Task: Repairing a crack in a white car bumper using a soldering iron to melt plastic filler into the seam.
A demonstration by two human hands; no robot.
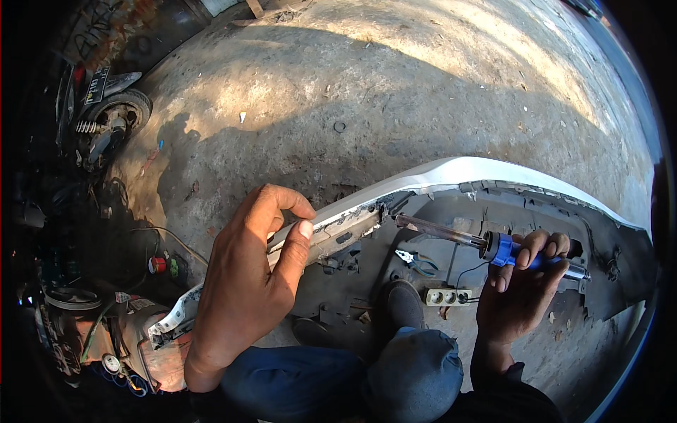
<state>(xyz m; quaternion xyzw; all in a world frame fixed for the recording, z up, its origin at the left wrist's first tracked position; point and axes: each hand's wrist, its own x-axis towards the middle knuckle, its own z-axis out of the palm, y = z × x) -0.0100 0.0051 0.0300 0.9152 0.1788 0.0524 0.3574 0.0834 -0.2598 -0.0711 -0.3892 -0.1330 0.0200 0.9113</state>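
Note:
My left hand (248,285) hovers at or touches the edge of a white car bumper (465,169). Its thumb and forefinger are brought together in a pinch; anything between them is too small to make out. My right hand (518,299) is closed round the blue handle of a soldering iron (504,250). The iron's long, browned metal barrel points left, and its tip lies close to the bumper's torn, dark inner edge. The bumper lies with its grey inner side toward me, curving round my legs.
Pliers (416,261) and a white power strip (449,297) with a black cord lie near my shoes (404,303). At left stand a motorcycle wheel (116,127) and a rusty orange tank with a gauge (111,364). A red-lidded container (156,265) sits on the concrete floor.

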